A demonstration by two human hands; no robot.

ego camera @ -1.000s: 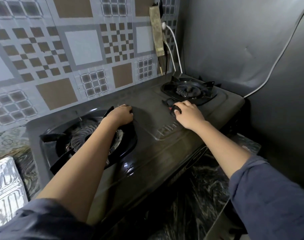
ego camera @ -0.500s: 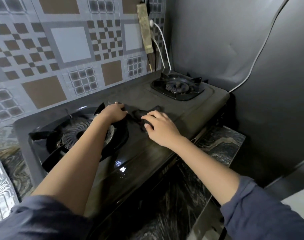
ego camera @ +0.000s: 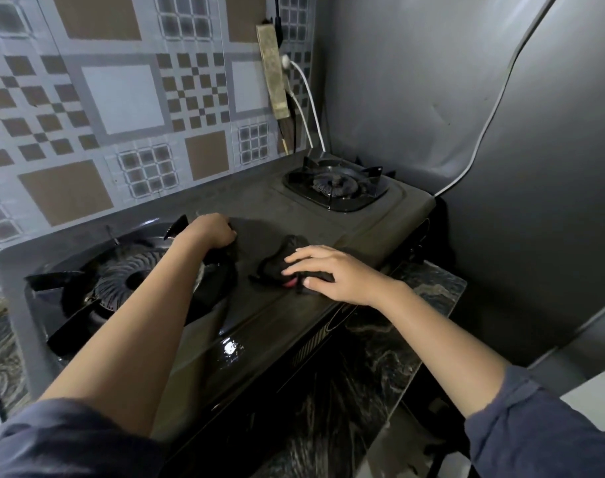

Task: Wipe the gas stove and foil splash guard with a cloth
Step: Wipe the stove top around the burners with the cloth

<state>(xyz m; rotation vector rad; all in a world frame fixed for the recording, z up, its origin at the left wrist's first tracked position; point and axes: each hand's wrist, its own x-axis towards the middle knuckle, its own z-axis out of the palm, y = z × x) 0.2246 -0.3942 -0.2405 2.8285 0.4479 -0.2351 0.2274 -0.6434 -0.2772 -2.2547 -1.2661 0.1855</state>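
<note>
A dark two-burner gas stove (ego camera: 294,215) stands on a marbled counter, against a patterned foil splash guard (ego camera: 121,98). My right hand (ego camera: 332,274) presses a crumpled black cloth (ego camera: 284,260) onto the stove top between the burners, fingers curled over it. My left hand (ego camera: 209,231) grips the rim of the near left burner's pan support (ego camera: 135,274). The far right burner (ego camera: 335,186) is uncovered and untouched.
A grey wall panel (ego camera: 449,98) closes off the right side. A power strip (ego camera: 273,70) with a white cable hangs in the corner behind the far burner. A dark marbled counter (ego camera: 397,315) runs below the stove's front edge, where a wet shine shows.
My right hand has dragged the cloth from beside the far burner back toward the front middle of the stove. My left hand has stayed on the left burner's rim.
</note>
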